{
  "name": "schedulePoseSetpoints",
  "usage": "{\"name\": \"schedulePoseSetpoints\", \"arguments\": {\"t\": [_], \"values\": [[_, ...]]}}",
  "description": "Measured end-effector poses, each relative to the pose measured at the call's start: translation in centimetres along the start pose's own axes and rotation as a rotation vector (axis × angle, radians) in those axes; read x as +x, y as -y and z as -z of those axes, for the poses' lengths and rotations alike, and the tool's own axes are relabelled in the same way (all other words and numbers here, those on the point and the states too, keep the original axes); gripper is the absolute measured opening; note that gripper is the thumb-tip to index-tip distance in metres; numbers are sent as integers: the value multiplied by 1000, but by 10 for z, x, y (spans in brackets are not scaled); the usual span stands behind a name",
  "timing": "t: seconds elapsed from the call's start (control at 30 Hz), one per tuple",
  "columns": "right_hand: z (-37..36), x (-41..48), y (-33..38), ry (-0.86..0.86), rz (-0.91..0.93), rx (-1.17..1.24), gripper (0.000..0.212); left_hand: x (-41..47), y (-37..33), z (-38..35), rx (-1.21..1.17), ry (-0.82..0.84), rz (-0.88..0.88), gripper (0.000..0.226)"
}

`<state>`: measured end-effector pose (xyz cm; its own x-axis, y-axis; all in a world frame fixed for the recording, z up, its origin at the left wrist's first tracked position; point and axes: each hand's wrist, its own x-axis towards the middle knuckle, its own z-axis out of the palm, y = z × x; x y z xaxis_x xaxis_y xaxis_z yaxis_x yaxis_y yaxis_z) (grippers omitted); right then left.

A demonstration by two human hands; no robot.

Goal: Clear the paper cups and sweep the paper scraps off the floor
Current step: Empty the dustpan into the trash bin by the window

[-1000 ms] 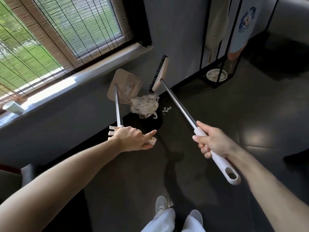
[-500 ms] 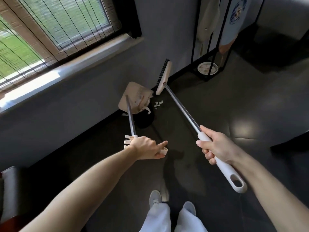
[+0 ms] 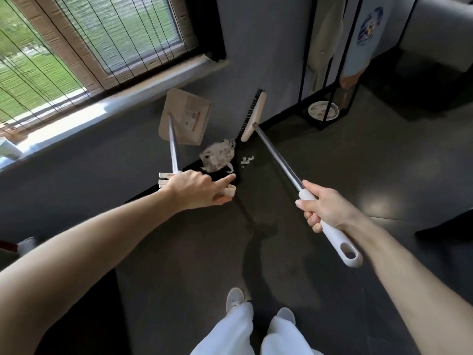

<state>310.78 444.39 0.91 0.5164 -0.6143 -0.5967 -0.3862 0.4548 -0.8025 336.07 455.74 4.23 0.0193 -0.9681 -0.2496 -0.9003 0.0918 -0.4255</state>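
My left hand (image 3: 197,187) grips the top of the long-handled dustpan (image 3: 184,116), whose beige pan is raised and tilted up against the wall. Just below the pan, a clump of paper scraps (image 3: 217,157) sits over a dark bin (image 3: 220,172) by the wall. A few small scraps (image 3: 247,161) lie on the floor to its right. My right hand (image 3: 323,210) grips the white handle of the broom (image 3: 252,115), whose head is lifted near the wall. A paper cup (image 3: 7,149) stands on the windowsill at far left.
A black metal rack (image 3: 330,98) with hanging clothes and a small dish (image 3: 323,110) at its base stands to the right. The windowsill (image 3: 115,98) runs along the wall on the left. My feet (image 3: 256,303) are on the dark floor.
The dustpan has swung back up from its lowered tilt over the bin, and the clump of scraps shows again beneath it. The broom head stays lifted near the wall.
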Motion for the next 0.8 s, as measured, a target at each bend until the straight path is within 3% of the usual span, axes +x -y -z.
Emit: {"name": "schedulePoseSetpoints", "arguments": {"t": [0.13, 0.23, 0.43, 0.53, 0.8], "values": [[-6, -3, 2, 14, 16, -12, 69, -18, 4, 17, -112, -24, 117, 66], [-6, -3, 4, 30, 10, -14, 69, -36, 9, 32, -325, -53, 231, 65], [-2, 3, 2, 65, -40, -15, 69, -68, 20, 41, -1031, -386, 596, 58], [-5, 12, 1, 82, -67, -27, 68, -74, 31, 29, -1223, -511, 710, 60], [-9, 50, -2, 102, -174, -115, 67, -45, 19, -34, -1527, -370, 916, 52]]}}
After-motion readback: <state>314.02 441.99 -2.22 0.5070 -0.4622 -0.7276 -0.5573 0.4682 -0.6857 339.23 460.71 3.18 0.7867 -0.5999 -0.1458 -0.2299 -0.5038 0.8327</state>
